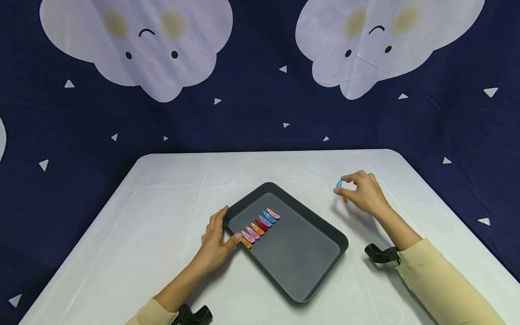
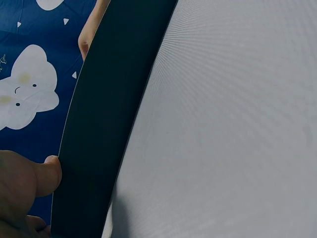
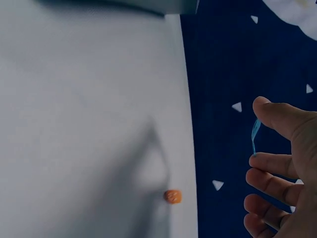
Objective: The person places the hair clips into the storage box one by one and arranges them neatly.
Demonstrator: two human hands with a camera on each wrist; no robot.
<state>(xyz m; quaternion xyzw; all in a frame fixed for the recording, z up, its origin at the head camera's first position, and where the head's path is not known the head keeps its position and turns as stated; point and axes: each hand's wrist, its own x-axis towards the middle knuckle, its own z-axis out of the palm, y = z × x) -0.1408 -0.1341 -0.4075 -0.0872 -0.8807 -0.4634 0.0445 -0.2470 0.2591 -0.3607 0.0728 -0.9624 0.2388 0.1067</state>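
Observation:
My right hand (image 1: 363, 192) is raised above the table, pinching a blue snap hair clip (image 1: 339, 183) between thumb and fingertip. The right wrist view shows the clip (image 3: 255, 131) edge-on. Beneath that hand lies a small orange object (image 3: 172, 196) on the cloth, its shape partly hidden in the head view. My left hand (image 1: 215, 241) holds the dark grey tray (image 1: 292, 266) at its left corner, thumb over the near rim and fingers along the outside. Inside, a slanting row of snap clips (image 1: 257, 229) in pink, blue, purple, red and orange runs along the left end; the thumb partly covers the nearest one.
A white cloth covers the table (image 1: 174, 198), whose far edge meets a navy curtain (image 1: 252, 122) printed with clouds and small triangles. The tray sits turned at an angle near the middle. Black wrist mounts (image 1: 382, 254) are worn at both cuffs.

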